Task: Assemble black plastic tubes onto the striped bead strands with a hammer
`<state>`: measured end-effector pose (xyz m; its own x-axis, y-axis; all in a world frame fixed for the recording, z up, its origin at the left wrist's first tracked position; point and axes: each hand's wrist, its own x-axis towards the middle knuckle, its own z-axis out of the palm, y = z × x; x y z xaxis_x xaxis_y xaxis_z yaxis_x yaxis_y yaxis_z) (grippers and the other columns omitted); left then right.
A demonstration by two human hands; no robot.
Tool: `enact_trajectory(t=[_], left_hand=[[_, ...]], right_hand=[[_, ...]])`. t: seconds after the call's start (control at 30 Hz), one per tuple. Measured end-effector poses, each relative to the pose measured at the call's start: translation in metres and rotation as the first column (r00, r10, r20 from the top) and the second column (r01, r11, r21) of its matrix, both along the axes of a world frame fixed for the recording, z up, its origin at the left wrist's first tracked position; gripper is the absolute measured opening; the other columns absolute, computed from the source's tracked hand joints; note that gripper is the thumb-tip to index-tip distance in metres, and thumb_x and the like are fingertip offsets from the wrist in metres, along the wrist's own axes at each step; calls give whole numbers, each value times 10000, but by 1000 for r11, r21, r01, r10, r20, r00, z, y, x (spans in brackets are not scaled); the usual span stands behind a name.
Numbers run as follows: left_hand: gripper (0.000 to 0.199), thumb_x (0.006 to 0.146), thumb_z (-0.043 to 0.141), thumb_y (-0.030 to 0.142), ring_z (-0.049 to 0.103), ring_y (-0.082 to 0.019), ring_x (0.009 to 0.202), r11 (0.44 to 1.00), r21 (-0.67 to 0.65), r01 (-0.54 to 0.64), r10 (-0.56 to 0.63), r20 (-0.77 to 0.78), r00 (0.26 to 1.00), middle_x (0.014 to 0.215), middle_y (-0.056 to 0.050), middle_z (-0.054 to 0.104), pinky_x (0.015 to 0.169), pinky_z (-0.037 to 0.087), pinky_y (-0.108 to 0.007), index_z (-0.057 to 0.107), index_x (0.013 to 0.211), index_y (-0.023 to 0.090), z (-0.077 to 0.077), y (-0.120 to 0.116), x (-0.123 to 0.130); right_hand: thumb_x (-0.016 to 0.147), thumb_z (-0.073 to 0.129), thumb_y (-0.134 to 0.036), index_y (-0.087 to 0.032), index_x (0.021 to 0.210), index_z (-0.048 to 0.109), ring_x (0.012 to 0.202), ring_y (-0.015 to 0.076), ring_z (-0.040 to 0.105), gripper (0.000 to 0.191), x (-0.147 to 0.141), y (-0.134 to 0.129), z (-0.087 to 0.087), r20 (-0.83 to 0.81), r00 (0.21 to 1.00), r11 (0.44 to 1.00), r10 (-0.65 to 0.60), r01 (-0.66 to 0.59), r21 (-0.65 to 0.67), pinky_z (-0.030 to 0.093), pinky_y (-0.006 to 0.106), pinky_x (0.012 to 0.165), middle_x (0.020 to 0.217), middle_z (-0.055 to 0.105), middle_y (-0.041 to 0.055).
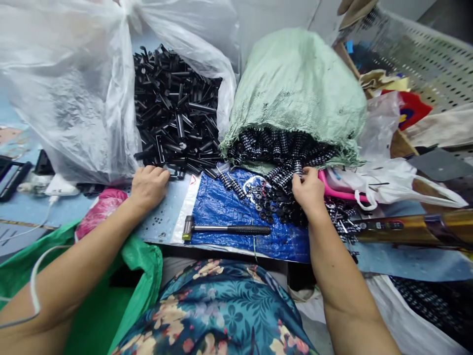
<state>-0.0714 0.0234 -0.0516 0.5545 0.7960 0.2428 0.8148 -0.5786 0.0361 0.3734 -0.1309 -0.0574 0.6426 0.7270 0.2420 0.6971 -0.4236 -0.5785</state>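
Note:
My left hand (150, 186) is curled at the front edge of a heap of glossy black plastic parts (177, 108), which spill from a clear plastic bag (74, 98). Its fingertips are hidden, so I cannot make out what they hold. My right hand (309, 190) pinches a black roller with pale dots (297, 166) at the mouth of a light green woven sack (295, 74). Many similar dotted rollers (254, 143) fill that opening. Small black round pieces (269, 204) lie beside the hand on a blue plastic sheet (218, 207).
A small hammer (229, 230) lies across the sheet near the table's front edge. At left are a green bag (144, 261), a pink bundle (101, 207) and a white plug with a cable (61, 186). A gold tube (414, 229) and white plastic bag (402, 185) lie at right.

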Motion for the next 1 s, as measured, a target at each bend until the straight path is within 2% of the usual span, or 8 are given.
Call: enact_trajectory(t=[0.13,0.23,0.4,0.5,0.6,0.67,0.87,1.0], left_hand=[[116,865,527,274,595,-309,1038,992,13,125,-126,180,976,1070,-123,703,909,419,-470,614,804,230,7,-14,16],[128,868,507,294,612,-268,944,978,-53,204,-182,273,945,957,-108,683,874,451,-419,567,778,224,8,-29,30],[228,859,566,397,499,-178,681,942,-329,67,95,455,886,717,-21,547,671,417,-317,505,735,216,9,-54,32],[255,778,664,407,544,-153,706,766,-620,168,326,600,730,782,-4,591,654,450,-279,555,882,201,13,-71,36],[425,723,740,403,578,-128,639,547,-759,353,515,637,573,805,10,628,588,467,-251,545,1044,203,17,-91,44],[420,743,743,447,552,-117,543,496,-790,361,552,608,571,775,6,645,520,444,-251,581,1038,196,20,-102,47],[220,807,647,320,627,-169,730,699,-652,293,212,581,786,804,-25,686,701,490,-303,752,959,200,41,-121,52],[153,761,651,240,614,-162,775,727,-613,308,291,682,671,830,-19,687,762,491,-306,696,895,181,44,-132,74]], right_hand=[[881,548,-465,-122,1280,553,680,240,699,526,11,-12,-9,-168,983,996,70,-60,66,566,413,715,931,737,138],[884,548,-494,-125,1324,544,708,217,715,575,8,-24,-9,-246,963,990,114,-88,112,588,385,690,957,742,124],[886,622,-514,-214,1363,497,760,176,703,578,-24,-54,-6,-446,842,886,303,-76,457,595,374,734,1047,727,85],[969,442,-589,-248,1265,523,714,158,678,458,-52,-60,-5,-627,649,838,431,-30,545,571,325,641,936,692,38],[985,361,-630,-241,1039,557,550,121,568,439,-81,-53,-1,-802,403,858,441,74,509,489,260,516,728,583,-22],[965,396,-654,-235,986,559,536,119,539,450,-103,-50,2,-872,247,883,423,103,457,465,255,493,721,566,-24],[865,611,-653,-216,997,626,609,114,565,457,-158,-51,9,-934,1,933,358,34,358,470,240,530,792,615,-11],[798,704,-635,-198,945,648,561,90,543,465,-177,-48,12,-934,-48,935,354,41,352,438,215,499,731,598,-27]])
